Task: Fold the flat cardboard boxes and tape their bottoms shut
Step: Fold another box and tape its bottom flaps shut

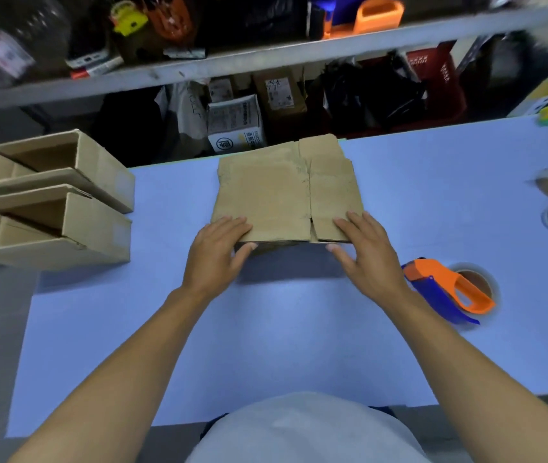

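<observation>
Head view: a flat cardboard box lies at the desk's far edge, not yet folded. Left hand and right hand, fingers extended, press its near corners. Two folded boxes sit at the left edge; a tape dispenser waits to the right.

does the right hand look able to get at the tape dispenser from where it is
Probably yes: the tape dispenser lies on bare table just right of the right hand, which rests open on the flat cardboard, nothing between.
</observation>
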